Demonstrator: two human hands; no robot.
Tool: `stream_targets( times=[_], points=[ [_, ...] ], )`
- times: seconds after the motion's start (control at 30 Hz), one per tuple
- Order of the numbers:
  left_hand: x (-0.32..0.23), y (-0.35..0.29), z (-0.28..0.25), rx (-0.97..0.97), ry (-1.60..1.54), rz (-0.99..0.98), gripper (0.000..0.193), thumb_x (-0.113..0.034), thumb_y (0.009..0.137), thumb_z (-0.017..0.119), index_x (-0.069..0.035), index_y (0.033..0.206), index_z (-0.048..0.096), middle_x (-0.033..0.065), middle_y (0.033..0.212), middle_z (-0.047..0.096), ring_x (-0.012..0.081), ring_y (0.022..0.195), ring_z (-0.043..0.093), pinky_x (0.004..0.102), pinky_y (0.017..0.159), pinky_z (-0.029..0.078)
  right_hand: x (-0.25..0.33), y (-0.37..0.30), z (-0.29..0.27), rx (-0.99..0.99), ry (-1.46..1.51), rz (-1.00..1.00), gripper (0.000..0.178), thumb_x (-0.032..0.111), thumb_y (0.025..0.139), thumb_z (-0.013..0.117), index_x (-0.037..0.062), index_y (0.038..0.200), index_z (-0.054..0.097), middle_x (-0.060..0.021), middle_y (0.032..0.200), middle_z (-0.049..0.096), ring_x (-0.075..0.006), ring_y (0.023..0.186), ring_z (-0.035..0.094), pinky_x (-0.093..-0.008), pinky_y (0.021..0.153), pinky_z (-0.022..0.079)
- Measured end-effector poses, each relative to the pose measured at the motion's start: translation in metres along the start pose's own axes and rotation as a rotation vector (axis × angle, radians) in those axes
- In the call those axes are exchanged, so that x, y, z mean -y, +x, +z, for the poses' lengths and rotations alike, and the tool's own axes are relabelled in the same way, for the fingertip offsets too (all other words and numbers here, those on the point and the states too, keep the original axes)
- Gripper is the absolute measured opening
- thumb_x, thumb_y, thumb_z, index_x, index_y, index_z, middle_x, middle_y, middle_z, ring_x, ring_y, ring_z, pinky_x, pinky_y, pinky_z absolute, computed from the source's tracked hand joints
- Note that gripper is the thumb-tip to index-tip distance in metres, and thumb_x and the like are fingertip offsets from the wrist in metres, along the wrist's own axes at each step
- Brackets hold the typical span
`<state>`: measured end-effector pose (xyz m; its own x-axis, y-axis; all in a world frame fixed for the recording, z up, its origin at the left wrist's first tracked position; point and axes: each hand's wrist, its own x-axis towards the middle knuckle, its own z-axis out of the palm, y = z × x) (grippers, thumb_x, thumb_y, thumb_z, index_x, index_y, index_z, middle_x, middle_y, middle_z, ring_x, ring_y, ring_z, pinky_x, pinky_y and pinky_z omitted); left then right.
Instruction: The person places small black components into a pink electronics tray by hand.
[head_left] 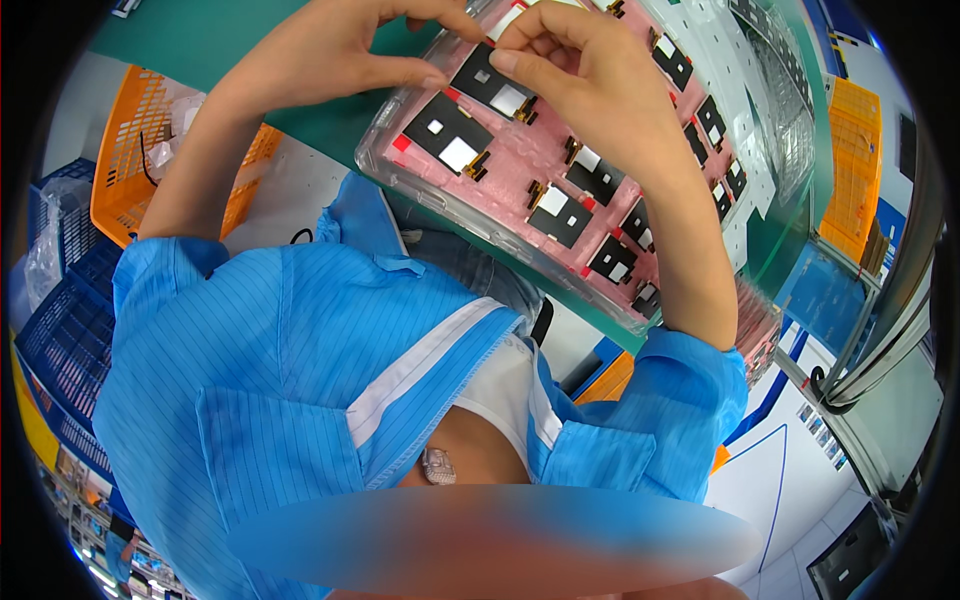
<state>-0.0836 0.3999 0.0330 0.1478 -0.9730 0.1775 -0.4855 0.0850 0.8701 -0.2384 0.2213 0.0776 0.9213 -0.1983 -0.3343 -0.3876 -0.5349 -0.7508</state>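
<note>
Green tabletop [180,40], pink tray [510,160], black part [488,84] near its far-left corner.
It is flat, rectangular, with white squares and a gold-edged connector [524,112]; left hand [325,55] thumb and forefinger parted beside it, right hand [605,85] fingertips nearly pinched at its edge, hold impossible to tell.

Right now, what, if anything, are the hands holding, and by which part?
It cannot be told for certain: the right hand has its fingertips at the upper edge of a flat, black rectangular piece, the left hand beside it.
</note>
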Motion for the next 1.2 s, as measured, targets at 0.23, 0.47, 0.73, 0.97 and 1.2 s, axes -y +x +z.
stream_targets(
  times=[0.23,0.47,0.73,0.97,1.2],
  points=[
    [0.001,0.000,0.000,-0.006,0.020,0.003,0.037,-0.007,0.075,0.084,-0.004,0.110,0.074,0.0104,0.108,0.061,0.0263,0.101,0.061,0.0350,0.090,0.048,0.007,-0.003,0.002,-0.048,-0.045,-0.057,0.010,0.007,0.092,0.071,-0.0029,0.092,0.067,-0.0070,0.071,0.066,-0.0107,0.061,0.058,-0.0285,0.057,0.046],
    [0.000,0.001,0.000,-0.010,0.039,0.010,0.037,-0.008,0.075,0.085,-0.004,0.110,0.074,0.0104,0.107,0.060,0.0265,0.100,0.060,0.0354,0.089,0.048,-0.003,-0.001,0.007,-0.116,-0.137,-0.127,0.012,0.008,0.089,0.072,-0.0028,0.092,0.068,-0.0165,0.074,0.070,-0.0251,0.063,0.068,-0.0352,0.060,0.051],
    [0.000,-0.001,0.000,-0.002,0.036,0.011,0.036,-0.004,0.074,0.082,-0.003,0.109,0.072,0.0109,0.109,0.060,0.0272,0.102,0.061,0.0354,0.090,0.049,0.007,-0.005,0.009,-0.155,-0.225,-0.152,0.011,0.008,0.087,0.071,-0.0019,0.091,0.068,-0.0194,0.076,0.070,-0.0345,0.069,0.070,-0.0413,0.063,0.053],
    [0.000,-0.001,0.000,0.002,0.033,0.006,0.037,-0.001,0.073,0.080,-0.002,0.109,0.071,0.0114,0.110,0.060,0.0279,0.103,0.061,0.0354,0.090,0.049,0.010,-0.009,0.010,-0.183,-0.290,-0.210,0.012,0.008,0.086,0.070,-0.0036,0.090,0.067,-0.0206,0.076,0.070,-0.0368,0.071,0.071,-0.0433,0.064,0.054],
    [0.002,-0.002,0.000,0.001,0.024,0.019,0.037,-0.001,0.073,0.080,-0.002,0.109,0.072,0.0114,0.110,0.060,0.0279,0.104,0.061,0.0355,0.091,0.049,0.015,-0.012,0.013,-0.202,-0.293,-0.207,0.011,0.007,0.085,0.069,-0.0031,0.090,0.068,-0.0196,0.077,0.071,-0.0374,0.072,0.070,-0.0435,0.065,0.055]
  ],
)
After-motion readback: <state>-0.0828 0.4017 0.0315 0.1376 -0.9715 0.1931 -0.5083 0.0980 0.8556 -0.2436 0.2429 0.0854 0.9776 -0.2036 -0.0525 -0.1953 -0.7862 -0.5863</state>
